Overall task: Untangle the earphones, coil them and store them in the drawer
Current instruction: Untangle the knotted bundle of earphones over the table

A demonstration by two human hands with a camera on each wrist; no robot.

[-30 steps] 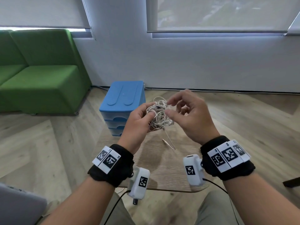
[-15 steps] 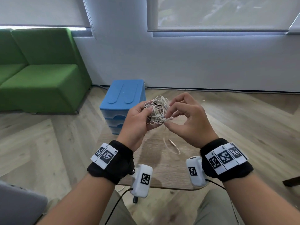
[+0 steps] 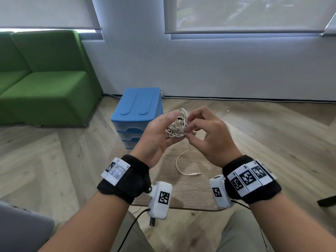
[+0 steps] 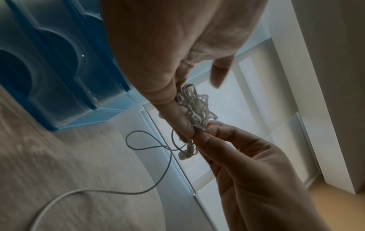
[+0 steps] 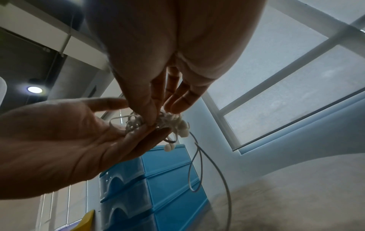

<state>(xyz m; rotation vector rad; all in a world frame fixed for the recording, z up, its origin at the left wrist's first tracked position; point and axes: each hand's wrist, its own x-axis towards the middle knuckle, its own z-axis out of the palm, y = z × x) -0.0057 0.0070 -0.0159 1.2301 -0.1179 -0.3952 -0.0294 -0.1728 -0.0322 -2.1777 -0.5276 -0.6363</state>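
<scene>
A tangled ball of white earphones (image 3: 177, 124) hangs in the air between both hands, above the small wooden table (image 3: 192, 193). My left hand (image 3: 160, 135) cradles the tangle in its curled fingers, thumb on top. My right hand (image 3: 201, 131) pinches strands at the tangle's right side. One loose cord drops to the table and ends in the jack plug (image 3: 195, 174). In the wrist views the tangle (image 4: 194, 107) (image 5: 156, 121) shows two earbuds (image 5: 182, 129) dangling below it. The blue drawer unit (image 3: 138, 113) stands behind the table with its drawers closed.
A green sofa (image 3: 41, 88) fills the left side by the wall. A grey object (image 3: 20, 231) sits at the lower left corner. Wooden floor lies all around the table. A dark object (image 3: 327, 200) pokes in at the right edge.
Both hands dropped slightly and drew closer around the tangle. More loose cord has come free, and the jack plug now lies on the table nearer to me.
</scene>
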